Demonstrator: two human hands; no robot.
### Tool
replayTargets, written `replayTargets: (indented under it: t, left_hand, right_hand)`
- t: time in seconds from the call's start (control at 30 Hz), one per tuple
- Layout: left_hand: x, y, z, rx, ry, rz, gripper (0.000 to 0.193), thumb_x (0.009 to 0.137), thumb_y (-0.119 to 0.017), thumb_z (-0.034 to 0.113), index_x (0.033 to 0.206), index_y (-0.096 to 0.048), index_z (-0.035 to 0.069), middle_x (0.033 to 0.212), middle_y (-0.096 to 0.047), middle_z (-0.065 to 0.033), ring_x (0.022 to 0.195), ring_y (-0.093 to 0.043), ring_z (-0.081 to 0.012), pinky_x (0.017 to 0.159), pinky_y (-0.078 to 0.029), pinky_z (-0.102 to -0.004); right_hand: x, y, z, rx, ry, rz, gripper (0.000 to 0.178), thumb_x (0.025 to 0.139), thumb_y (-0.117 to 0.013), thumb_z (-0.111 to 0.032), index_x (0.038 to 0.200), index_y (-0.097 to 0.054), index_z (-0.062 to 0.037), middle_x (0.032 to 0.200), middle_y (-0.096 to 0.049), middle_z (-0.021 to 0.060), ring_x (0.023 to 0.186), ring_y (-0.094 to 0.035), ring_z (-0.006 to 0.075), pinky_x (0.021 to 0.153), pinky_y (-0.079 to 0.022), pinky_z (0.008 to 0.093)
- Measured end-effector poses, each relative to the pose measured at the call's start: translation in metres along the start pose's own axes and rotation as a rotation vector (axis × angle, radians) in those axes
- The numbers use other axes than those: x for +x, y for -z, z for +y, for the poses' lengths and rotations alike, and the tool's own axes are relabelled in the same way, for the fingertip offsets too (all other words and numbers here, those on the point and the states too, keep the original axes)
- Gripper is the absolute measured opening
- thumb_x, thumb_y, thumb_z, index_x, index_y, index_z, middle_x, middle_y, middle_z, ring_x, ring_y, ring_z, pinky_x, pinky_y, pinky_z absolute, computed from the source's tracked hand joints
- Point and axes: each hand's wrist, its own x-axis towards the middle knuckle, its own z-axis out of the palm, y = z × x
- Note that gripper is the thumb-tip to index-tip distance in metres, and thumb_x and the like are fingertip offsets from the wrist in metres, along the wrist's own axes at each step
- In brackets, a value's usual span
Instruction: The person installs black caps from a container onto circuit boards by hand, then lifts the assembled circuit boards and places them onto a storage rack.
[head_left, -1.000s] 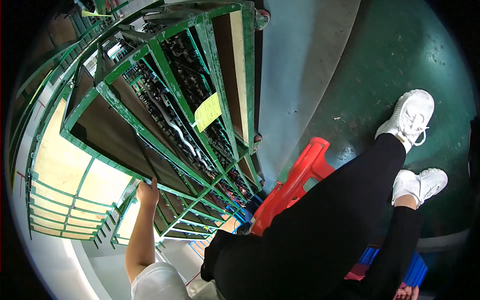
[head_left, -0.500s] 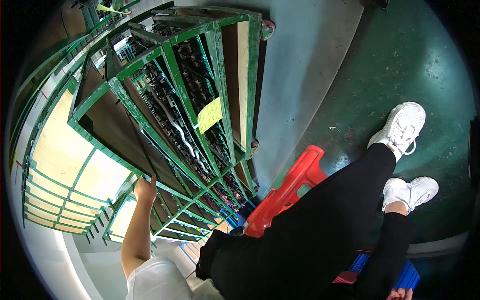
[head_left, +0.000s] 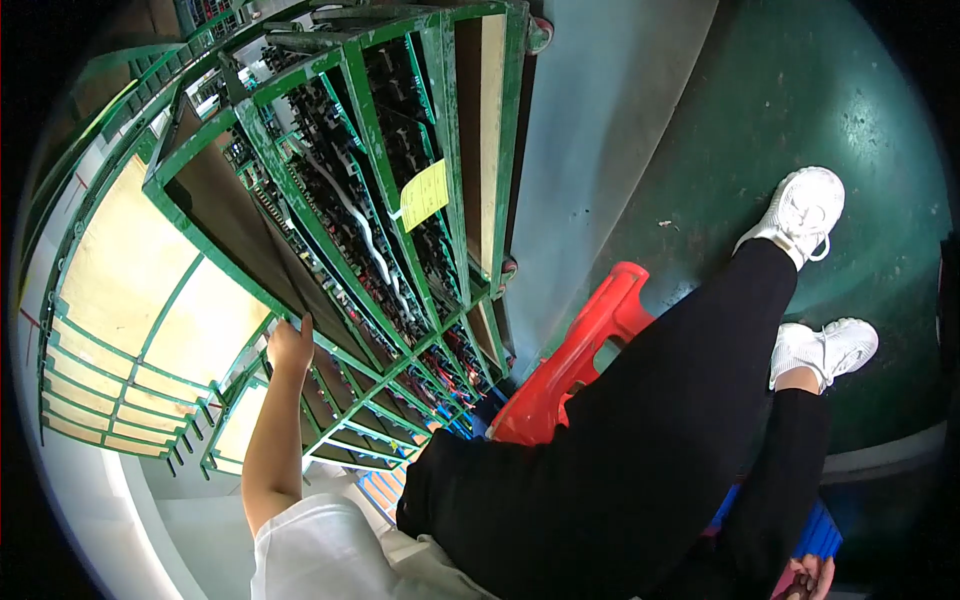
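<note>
My left hand (head_left: pixel 290 345) is closed around the green metal edge of a tall wheeled rack (head_left: pixel 370 130), its thumb lying along the bar. Rows of black parts, circuit boards and a pale cable sit between the rack's brown panels. A yellow paper tag (head_left: pixel 425 196) hangs from one of the uprights. At the bottom right corner, my right hand (head_left: pixel 815 575) shows only in part, with its fingers curled. What it holds, if anything, is hard to make out. Close to it is a blue ribbed plastic thing (head_left: pixel 818 530).
A red plastic stool (head_left: pixel 570 365) stands between my legs and the rack. Pale wood panels in a green frame (head_left: pixel 125 270) lie left of the rack. My white shoes (head_left: pixel 805 210) rest on the dark green floor (head_left: pixel 740 110), beside a grey-blue floor strip (head_left: pixel 610 90).
The view has tilted, so rack, stool and shoes appear higher. More of the boards inside the rack shows. My left hand stays on the same frame edge; my right hand's fingers are more curled.
</note>
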Motion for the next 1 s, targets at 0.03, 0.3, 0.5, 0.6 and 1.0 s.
replayTargets:
  t: [0.03, 0.3, 0.5, 0.6, 1.0]
  left_hand:
    - [-0.003, 0.016, -0.002, 0.041, 0.010, -0.018, 0.058, 0.083, -0.050, 0.052, 0.092, -0.055, -0.005, 0.087, -0.061, -0.0262, 0.084, -0.060, -0.0410, 0.075, -0.048, -0.0475]
    - [-0.005, 0.015, 0.005, 0.012, 0.018, -0.014, 0.062, 0.077, -0.056, 0.054, 0.100, -0.055, -0.003, 0.091, -0.062, -0.0252, 0.089, -0.060, -0.0394, 0.078, -0.048, -0.0457]
    - [-0.004, 0.015, -0.009, -0.018, -0.001, 0.057, 0.058, 0.075, -0.058, 0.052, 0.095, -0.056, -0.002, 0.090, -0.064, -0.0232, 0.087, -0.061, -0.0383, 0.078, -0.049, -0.0444]
    - [-0.015, 0.032, -0.006, -0.108, 0.010, 0.088, 0.058, 0.075, -0.058, 0.052, 0.094, -0.057, -0.002, 0.089, -0.064, -0.0234, 0.086, -0.062, -0.0380, 0.078, -0.049, -0.0442]
    - [-0.010, 0.023, -0.006, -0.316, -0.108, 0.000, 0.053, 0.079, -0.058, 0.047, 0.102, -0.061, 0.001, 0.101, -0.065, -0.0146, 0.093, -0.064, -0.0280, 0.079, -0.051, -0.0359]
  right_hand:
    - [-0.002, 0.010, 0.006, 0.023, -0.002, -0.002, 0.048, 0.092, -0.047, -0.015, 0.133, -0.032, 0.0061, 0.117, -0.053, 0.0231, 0.104, -0.054, 0.0320, 0.093, -0.043, 0.0384]
    - [-0.007, -0.007, -0.007, -0.054, -0.012, 0.091, 0.049, 0.091, -0.050, -0.015, 0.131, -0.034, 0.0073, 0.117, -0.053, 0.0239, 0.104, -0.054, 0.0316, 0.094, -0.041, 0.0399]
    - [-0.009, -0.008, -0.011, -0.238, -0.083, 0.020, 0.051, 0.091, -0.048, -0.022, 0.133, -0.035, 0.0027, 0.120, -0.052, 0.0183, 0.110, -0.050, 0.0276, 0.100, -0.034, 0.0382]
    - [-0.009, -0.009, -0.008, -0.380, -0.012, 0.015, 0.047, 0.089, -0.042, -0.012, 0.134, -0.036, 0.0028, 0.119, -0.052, 0.0152, 0.108, -0.050, 0.0242, 0.099, -0.034, 0.0371]
    - [0.074, 0.004, 0.075, -0.554, 0.218, 0.365, 0.036, 0.082, -0.053, -0.013, 0.115, -0.054, 0.0013, 0.096, -0.063, 0.0143, 0.088, -0.061, 0.0267, 0.080, -0.047, 0.0350]
